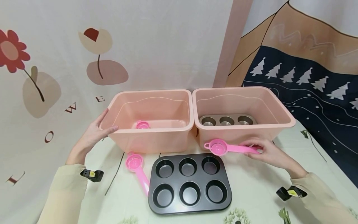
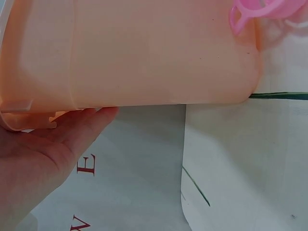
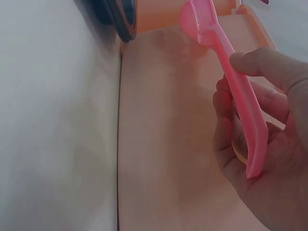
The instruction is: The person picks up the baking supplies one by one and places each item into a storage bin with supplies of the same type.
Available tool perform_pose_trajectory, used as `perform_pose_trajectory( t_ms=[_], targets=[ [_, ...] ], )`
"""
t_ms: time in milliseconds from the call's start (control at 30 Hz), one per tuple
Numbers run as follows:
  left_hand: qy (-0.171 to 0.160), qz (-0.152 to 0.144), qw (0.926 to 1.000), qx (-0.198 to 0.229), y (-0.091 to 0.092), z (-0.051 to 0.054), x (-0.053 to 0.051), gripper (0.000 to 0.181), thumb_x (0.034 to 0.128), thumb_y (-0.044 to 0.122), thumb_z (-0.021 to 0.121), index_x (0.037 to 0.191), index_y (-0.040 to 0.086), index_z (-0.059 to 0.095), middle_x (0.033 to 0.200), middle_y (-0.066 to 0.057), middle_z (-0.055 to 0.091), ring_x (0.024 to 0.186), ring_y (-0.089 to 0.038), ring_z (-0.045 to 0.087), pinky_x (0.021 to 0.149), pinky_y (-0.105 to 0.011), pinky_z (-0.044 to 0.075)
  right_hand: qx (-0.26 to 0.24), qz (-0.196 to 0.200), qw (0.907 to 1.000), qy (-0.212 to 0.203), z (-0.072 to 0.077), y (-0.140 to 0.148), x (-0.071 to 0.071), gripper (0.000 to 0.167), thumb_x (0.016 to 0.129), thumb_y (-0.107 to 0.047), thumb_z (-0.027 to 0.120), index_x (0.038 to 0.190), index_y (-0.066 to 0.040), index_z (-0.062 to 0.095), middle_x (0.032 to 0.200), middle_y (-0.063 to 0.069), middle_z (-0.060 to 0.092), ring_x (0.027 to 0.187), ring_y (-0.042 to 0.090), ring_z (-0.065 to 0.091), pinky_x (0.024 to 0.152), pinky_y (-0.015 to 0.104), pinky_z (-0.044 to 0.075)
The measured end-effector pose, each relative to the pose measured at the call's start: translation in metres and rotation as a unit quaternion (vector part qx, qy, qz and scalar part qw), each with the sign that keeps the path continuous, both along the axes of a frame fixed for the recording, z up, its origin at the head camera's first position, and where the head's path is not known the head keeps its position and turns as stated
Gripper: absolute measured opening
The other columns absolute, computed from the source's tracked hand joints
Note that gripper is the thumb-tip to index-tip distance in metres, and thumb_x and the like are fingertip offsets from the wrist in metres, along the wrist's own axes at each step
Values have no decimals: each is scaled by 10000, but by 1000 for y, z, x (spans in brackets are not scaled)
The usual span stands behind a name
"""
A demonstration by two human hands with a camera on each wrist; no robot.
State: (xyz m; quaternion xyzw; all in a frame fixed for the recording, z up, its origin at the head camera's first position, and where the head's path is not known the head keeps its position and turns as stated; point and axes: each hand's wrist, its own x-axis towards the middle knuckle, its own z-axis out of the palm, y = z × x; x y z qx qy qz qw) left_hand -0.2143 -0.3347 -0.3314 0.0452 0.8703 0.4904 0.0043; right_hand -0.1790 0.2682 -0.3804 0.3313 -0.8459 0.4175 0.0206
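Note:
My left hand grips the near-left corner of the left pink bin, its thumb at the rim and its fingers along the outside wall. My right hand holds a pink egg separator by its handle, with the cup end pointing left. This separator is in front of the right pink bin. In the right wrist view, the thumb presses the handle against the curled fingers. Another pink egg separator lies on the table, left of a dark six-cup muffin pan.
Inside the left bin is a pink cup-shaped piece, partly hidden by the near wall. The right bin contains a lighter muffin pan, also partly hidden. Both bins stand side by side before a patterned curtain.

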Motion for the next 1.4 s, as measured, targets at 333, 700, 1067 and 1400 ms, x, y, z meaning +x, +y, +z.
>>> perform_pose_trajectory(
  t_ms=[333, 700, 1067, 1400],
  targets=[
    [-25, 14, 10000, -15, 2, 1, 1, 919, 921, 253, 652, 1562, 236, -7, 1568, -228, 114, 1342, -416, 244, 1032, -649, 242, 33, 142, 9999, 59, 0, -18, -4, 303, 822, -3, 742, 1114, -73, 699, 1027, -9, 674, 876, 87, 575, 713, 207, 478],
    [26, 21, 10000, 20, 1, -1, 0, 923, 916, 230, 657, 1562, 224, -3, 1561, -241, 131, 1341, -422, 246, 1026, -652, 245, 63, 402, 9992, -5, -4, -35, -11, 283, 825, -28, 743, 1099, -84, 702, 993, -32, 677, 813, 104, 554, 679, 231, 454],
    [58, 20, 10000, 15, 2, 1, 1, 920, 918, 230, 652, 1562, 213, -4, 1555, -251, 143, 1335, -426, 255, 1029, -640, 252, -82, 775, 9969, 76, -8, -54, -15, 288, 820, -24, 747, 1101, -75, 705, 1021, -4, 686, 868, 117, 565, 730, 238, 449],
    [80, 42, 9998, -171, 0, 0, 3, 879, 934, 263, 628, 1563, 242, 14, 1562, -229, 139, 1288, -388, 319, 752, -197, 429, -172, 1009, 9947, -85, -5, -72, -16, 299, 836, -20, 730, 1126, -85, 698, 1077, -4, 675, 961, 148, 581, 792, 246, 458]
  ],
)
